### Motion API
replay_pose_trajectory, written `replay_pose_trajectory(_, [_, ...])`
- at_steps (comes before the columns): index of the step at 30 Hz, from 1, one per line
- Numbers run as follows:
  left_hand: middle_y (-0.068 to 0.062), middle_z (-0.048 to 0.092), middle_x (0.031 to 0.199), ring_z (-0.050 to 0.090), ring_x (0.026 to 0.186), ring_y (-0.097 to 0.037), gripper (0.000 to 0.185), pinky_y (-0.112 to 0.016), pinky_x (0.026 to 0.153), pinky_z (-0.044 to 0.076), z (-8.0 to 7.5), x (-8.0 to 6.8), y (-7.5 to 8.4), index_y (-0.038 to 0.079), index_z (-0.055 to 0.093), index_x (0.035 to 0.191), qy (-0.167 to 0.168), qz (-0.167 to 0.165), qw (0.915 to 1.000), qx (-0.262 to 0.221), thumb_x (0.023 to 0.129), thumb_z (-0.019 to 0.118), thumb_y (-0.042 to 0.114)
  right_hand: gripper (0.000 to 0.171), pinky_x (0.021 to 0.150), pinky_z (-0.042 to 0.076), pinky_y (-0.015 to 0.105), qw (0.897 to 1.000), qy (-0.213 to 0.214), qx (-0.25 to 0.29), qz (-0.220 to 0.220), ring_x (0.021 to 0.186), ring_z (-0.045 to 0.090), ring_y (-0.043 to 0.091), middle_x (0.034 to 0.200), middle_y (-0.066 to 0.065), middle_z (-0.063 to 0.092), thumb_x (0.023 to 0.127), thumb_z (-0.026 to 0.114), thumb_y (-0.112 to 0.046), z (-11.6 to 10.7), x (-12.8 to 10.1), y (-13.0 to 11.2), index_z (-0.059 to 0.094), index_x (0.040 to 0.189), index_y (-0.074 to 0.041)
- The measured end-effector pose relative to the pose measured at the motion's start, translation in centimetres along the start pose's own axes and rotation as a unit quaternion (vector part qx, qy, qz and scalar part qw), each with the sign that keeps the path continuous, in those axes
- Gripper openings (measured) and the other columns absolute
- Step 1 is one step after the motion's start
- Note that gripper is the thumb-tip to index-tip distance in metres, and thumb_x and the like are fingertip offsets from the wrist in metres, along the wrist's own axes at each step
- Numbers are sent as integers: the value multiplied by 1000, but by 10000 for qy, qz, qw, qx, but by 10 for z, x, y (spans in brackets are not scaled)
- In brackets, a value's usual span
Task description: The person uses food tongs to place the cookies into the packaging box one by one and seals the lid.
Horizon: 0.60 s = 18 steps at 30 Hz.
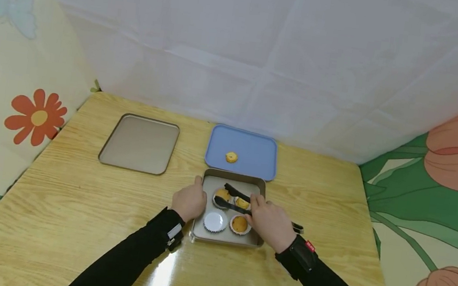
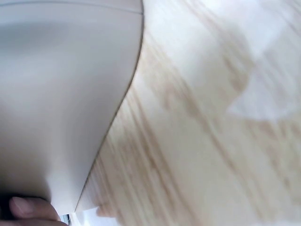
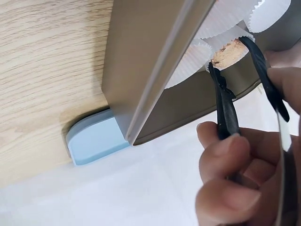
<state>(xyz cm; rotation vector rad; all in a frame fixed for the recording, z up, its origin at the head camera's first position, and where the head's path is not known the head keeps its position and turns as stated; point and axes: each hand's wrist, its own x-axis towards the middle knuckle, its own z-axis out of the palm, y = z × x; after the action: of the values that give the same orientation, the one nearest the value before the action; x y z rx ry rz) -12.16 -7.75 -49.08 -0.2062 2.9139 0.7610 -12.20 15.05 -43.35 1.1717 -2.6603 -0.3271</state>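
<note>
My left hand [image 1: 189,202] grips the left side of a deep metal baking pan [image 1: 232,180]; in the left wrist view its fingers [image 2: 33,208] lie at the pan's wall. Tongs with black tips [image 1: 239,194] are held in my right hand [image 1: 269,223], their arms spread over the back of the pan. In the right wrist view the tips [image 3: 218,77] stand either side of a small golden cake [image 3: 229,54] in a white paper cup. Another cake [image 1: 240,223] sits in the front right cup, one more at back left. The front left paper cup [image 1: 215,221] is empty.
Behind the pan lies a blue tray [image 1: 254,151] bearing one small round cake [image 1: 231,157]. A flat metal tray [image 1: 142,143] rests at the left on the wooden table [image 1: 107,209]. White cloth [image 1: 225,41] hangs along the table's back edge.
</note>
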Motion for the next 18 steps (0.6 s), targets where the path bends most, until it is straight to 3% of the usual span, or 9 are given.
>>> replay_pose_trajectory(6, [-14,57,64,54,53,-27,40,-41,47,41,1,0,0,-3,40,124,-9,-34,10000,24,90,43,18,55,43,36,26,9999,-121,54,54,62,57,19,106,15,59,85,59,-41,1,0,0,56,120,1])
replay_pose_trajectory(18, [-14,56,63,55,52,-28,38,-42,47,41,2,1,0,-3,41,121,59,-1,10000,43,89,43,18,56,43,38,27,9992,-101,327,193,65,59,22,106,16,59,85,60,-41,-1,0,1,55,122,1])
